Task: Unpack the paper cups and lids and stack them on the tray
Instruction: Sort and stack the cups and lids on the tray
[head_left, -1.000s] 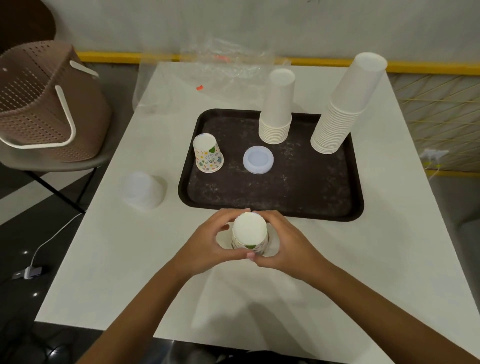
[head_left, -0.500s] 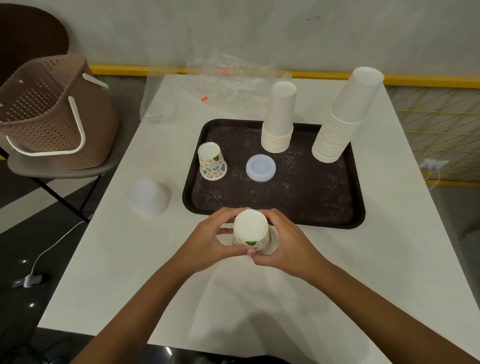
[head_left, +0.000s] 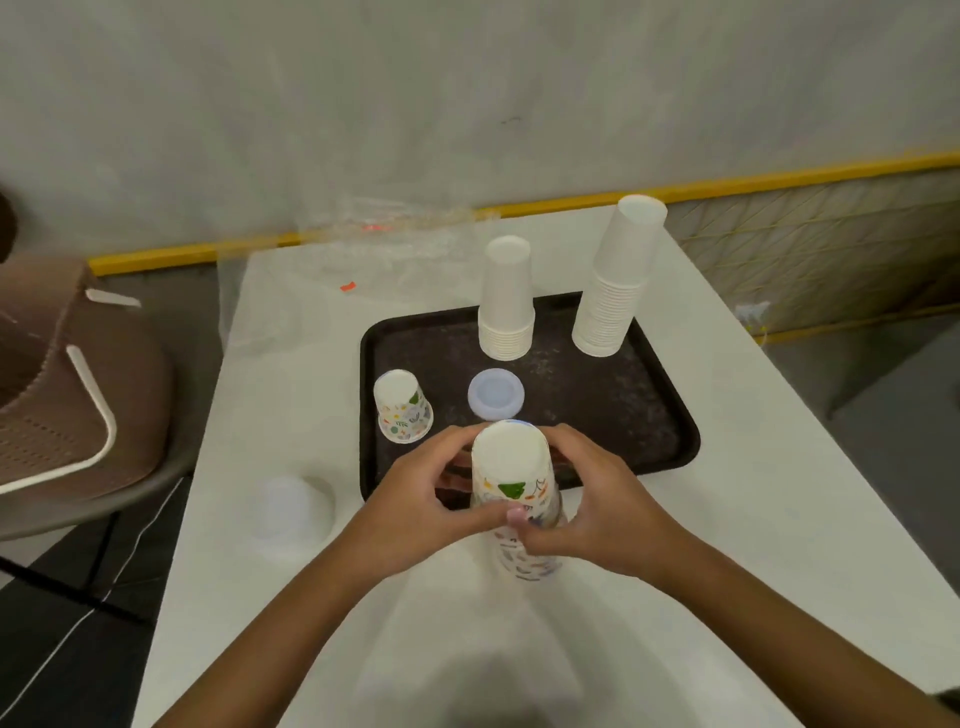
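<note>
Two hands meet around a nested stack of patterned cups (head_left: 514, 486), held bottom-up. The left hand (head_left: 415, 499) curls its fingers (head_left: 452, 444) round the far left side, with its thumb lying across the near face. The right hand (head_left: 597, 499) mirrors it, fingers (head_left: 569, 441) wrapped round the far right side and thumb tucked just under the left thumb. Both grips are narrow and closed on the stack. The stack sits between the palms, over the near edge of the dark tray (head_left: 688, 441). Motion blur makes it hard to tell whether its lower rim touches the white table (head_left: 779, 499).

Just beyond the fingertips, a pale round lid (head_left: 496, 393) lies flat on the tray. Beyond the left fingers and a little outward, a single patterned cup (head_left: 402, 406) stands upside down on the tray, apart from the hand. Farther past the lid rises a short white cup stack (head_left: 508, 301), also inverted. Farther beyond the right fingers, a tall white cup stack (head_left: 618, 280) stands at the tray's back corner and leans slightly.

Outward from the left wrist, off the tray, a translucent lid pile (head_left: 293, 512) rests on the table. Far beyond the left fingers, clear plastic wrapping (head_left: 395, 244) lies crumpled at the table's back edge. Well out to the left of that hand, a brown perforated basket (head_left: 47, 395) sits on a chair.
</note>
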